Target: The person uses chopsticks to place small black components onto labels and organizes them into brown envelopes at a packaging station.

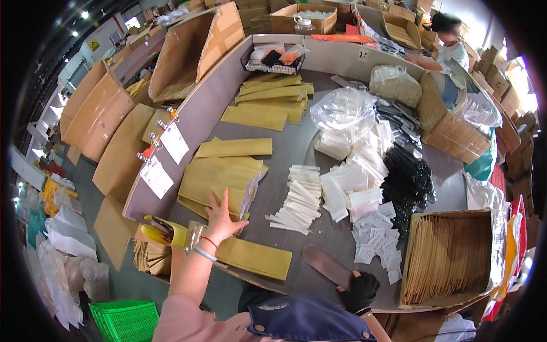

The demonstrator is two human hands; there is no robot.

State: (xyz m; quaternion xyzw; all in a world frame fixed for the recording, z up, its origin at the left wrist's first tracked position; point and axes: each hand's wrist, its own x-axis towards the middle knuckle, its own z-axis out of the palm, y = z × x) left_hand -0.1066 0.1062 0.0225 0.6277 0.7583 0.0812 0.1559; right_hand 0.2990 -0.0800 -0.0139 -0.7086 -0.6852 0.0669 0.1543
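Note:
My left hand [223, 221], with a red string and a pale bangle at the wrist, reaches over a stack of yellow-brown paper envelopes [219, 176] on the left of the table. Its fingers are spread, and it appears to rest at the stack's near edge. Close below it, a single yellow-brown envelope [256, 257] lies flat along the table's front. My right hand [360, 293], in a black fingerless glove, is closed on one end of a flat brown insole-shaped piece [326, 265]. That piece's rounded far end points left, over the grey table.
White paper packets [299, 199], printed slips [377, 236] and black plastic-wrapped strips [405, 182] cover the middle. An open carton of upright envelopes [447, 262] stands at right. A yellow holder [171, 232] sits at the left edge. Another person [450, 45] works at far right.

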